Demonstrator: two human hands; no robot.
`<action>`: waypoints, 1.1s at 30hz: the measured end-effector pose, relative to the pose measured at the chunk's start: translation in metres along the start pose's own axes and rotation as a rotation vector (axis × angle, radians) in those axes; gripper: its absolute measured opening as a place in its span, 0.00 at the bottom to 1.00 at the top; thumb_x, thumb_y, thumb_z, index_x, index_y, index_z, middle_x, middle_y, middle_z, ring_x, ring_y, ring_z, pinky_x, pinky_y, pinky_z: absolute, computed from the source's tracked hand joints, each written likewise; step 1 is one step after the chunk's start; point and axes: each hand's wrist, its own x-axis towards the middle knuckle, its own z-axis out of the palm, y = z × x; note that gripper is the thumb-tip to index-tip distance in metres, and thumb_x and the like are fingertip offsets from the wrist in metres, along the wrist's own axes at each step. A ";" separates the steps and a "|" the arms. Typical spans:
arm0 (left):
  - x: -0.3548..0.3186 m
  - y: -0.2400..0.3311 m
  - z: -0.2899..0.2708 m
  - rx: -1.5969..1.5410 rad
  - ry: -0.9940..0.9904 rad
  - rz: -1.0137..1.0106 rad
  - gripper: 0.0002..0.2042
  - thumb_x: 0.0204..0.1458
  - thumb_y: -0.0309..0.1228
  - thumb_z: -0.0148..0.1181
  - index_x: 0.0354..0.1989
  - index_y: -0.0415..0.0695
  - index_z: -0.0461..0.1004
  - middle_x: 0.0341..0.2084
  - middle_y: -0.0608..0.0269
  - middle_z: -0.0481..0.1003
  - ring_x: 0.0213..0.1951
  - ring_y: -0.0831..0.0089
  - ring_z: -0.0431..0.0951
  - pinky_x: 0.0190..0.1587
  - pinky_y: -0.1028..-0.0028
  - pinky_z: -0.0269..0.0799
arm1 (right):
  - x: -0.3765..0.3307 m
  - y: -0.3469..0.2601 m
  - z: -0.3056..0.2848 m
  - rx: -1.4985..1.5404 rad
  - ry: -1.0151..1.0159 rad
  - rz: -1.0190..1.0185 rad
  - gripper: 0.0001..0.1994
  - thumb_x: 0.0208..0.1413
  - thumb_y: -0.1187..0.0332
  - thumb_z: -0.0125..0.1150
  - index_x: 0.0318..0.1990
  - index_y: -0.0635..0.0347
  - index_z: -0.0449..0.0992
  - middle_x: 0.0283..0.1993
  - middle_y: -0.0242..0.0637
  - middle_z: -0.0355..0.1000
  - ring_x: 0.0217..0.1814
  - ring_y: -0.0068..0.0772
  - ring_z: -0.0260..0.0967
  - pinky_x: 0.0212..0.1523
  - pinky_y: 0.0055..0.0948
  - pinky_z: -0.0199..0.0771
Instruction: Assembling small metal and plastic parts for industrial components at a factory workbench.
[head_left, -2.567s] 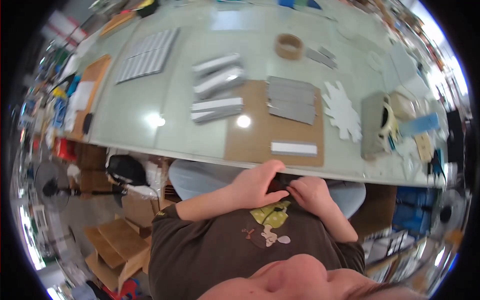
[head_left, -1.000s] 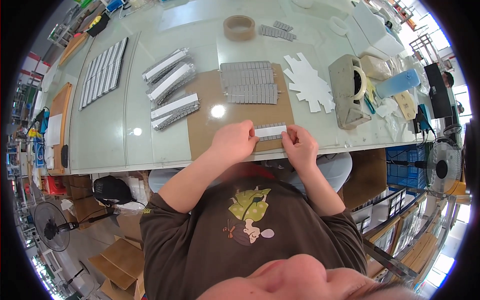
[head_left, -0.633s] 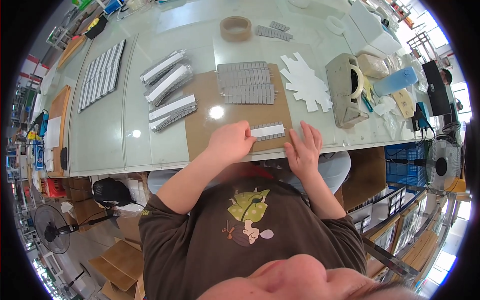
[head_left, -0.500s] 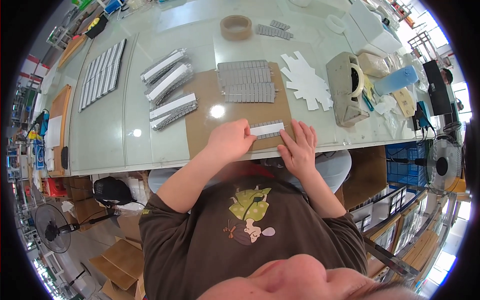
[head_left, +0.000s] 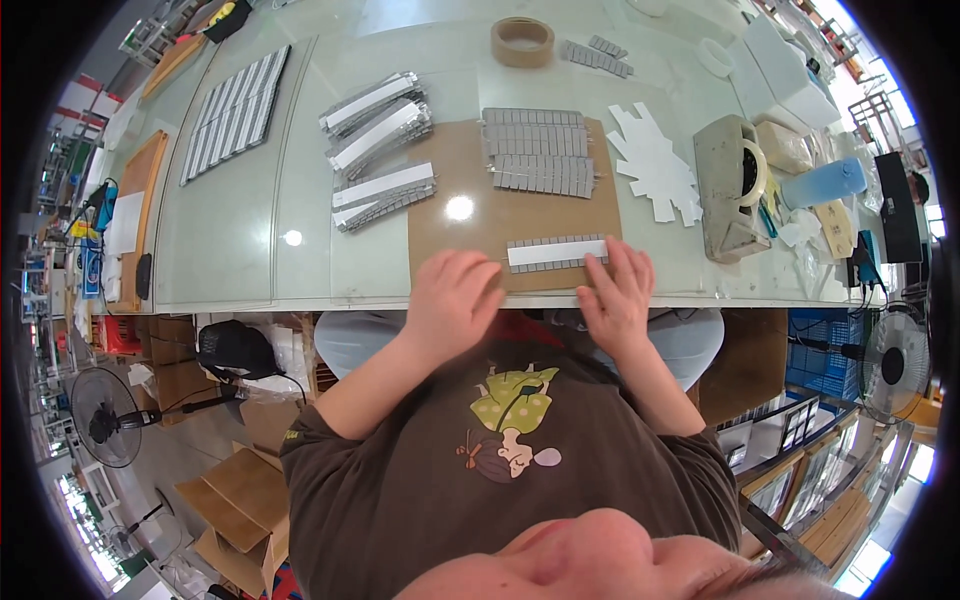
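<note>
In front of me a grey segmented strip [head_left: 545, 267] lies on a brown board [head_left: 450, 240]. A narrow white strip [head_left: 555, 253] lies lengthwise along its top. My right hand [head_left: 617, 298] rests at the right end of this piece, fingers extended and fingertips touching it. Just off the left end hovers my left hand [head_left: 455, 298], fingers loosely bent and apart, with nothing visible in them. Beyond the piece, rows of bare grey segmented strips [head_left: 543, 178] lie on the board. To their right is a loose, fanned pile of white strips [head_left: 652, 165].
Stacked grey pieces with white strips [head_left: 385, 182] lie left of the board; more sit in a striped block [head_left: 235, 115] farther left. A tape roll [head_left: 522, 42] stands at the back. To the right are a grey tape dispenser [head_left: 728, 190] and a blue bottle [head_left: 825, 182].
My left hand has come off the strip's left end and moved away from it, its fingers loosening. My right hand stays at the right end. The whole view has shifted slightly.
</note>
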 end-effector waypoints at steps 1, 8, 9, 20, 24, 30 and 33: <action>-0.001 0.004 0.001 -0.003 0.001 0.002 0.17 0.49 0.35 0.66 0.48 0.46 0.77 0.49 0.57 0.73 0.49 0.56 0.72 0.51 0.61 0.67 | 0.004 -0.010 0.002 0.019 -0.039 -0.021 0.21 0.52 0.60 0.66 0.53 0.56 0.78 0.66 0.48 0.65 0.66 0.51 0.61 0.69 0.55 0.50; -0.002 0.009 0.008 0.198 -0.049 0.096 0.29 0.43 0.47 0.69 0.54 0.51 0.75 0.58 0.60 0.68 0.59 0.61 0.66 0.60 0.58 0.59 | 0.020 -0.042 0.015 0.023 -0.121 -0.117 0.20 0.51 0.58 0.68 0.52 0.49 0.79 0.65 0.43 0.66 0.66 0.47 0.61 0.69 0.55 0.50; -0.002 0.009 0.011 0.209 -0.043 0.104 0.28 0.44 0.49 0.68 0.55 0.51 0.76 0.58 0.60 0.68 0.59 0.59 0.65 0.60 0.58 0.59 | 0.018 -0.037 0.013 -0.006 -0.108 -0.084 0.19 0.51 0.58 0.67 0.52 0.48 0.80 0.65 0.43 0.66 0.67 0.47 0.60 0.70 0.56 0.49; -0.003 0.006 0.010 0.116 0.021 0.098 0.28 0.41 0.45 0.70 0.54 0.50 0.75 0.56 0.63 0.70 0.57 0.62 0.68 0.59 0.59 0.61 | -0.007 0.008 -0.014 -0.116 -0.067 0.069 0.27 0.54 0.57 0.65 0.58 0.64 0.73 0.66 0.49 0.65 0.69 0.51 0.59 0.71 0.56 0.46; -0.009 0.000 0.012 -0.061 0.174 0.101 0.22 0.41 0.35 0.70 0.47 0.45 0.77 0.47 0.61 0.75 0.48 0.58 0.74 0.51 0.62 0.69 | 0.014 -0.023 -0.006 -0.049 -0.175 -0.086 0.29 0.53 0.53 0.66 0.59 0.61 0.72 0.67 0.45 0.64 0.71 0.49 0.57 0.72 0.57 0.45; -0.017 -0.003 0.010 -0.255 0.227 0.073 0.12 0.43 0.22 0.66 0.39 0.40 0.78 0.39 0.57 0.78 0.42 0.56 0.76 0.46 0.65 0.73 | -0.015 -0.001 -0.003 0.008 -0.120 -0.168 0.23 0.50 0.59 0.69 0.52 0.59 0.77 0.62 0.39 0.70 0.67 0.45 0.63 0.72 0.56 0.45; -0.015 0.006 0.012 -0.359 0.222 0.055 0.12 0.44 0.21 0.65 0.39 0.41 0.78 0.39 0.57 0.77 0.41 0.57 0.76 0.46 0.65 0.73 | -0.022 0.004 -0.016 0.007 0.004 -0.234 0.17 0.44 0.67 0.72 0.44 0.57 0.80 0.54 0.35 0.76 0.54 0.41 0.72 0.70 0.55 0.48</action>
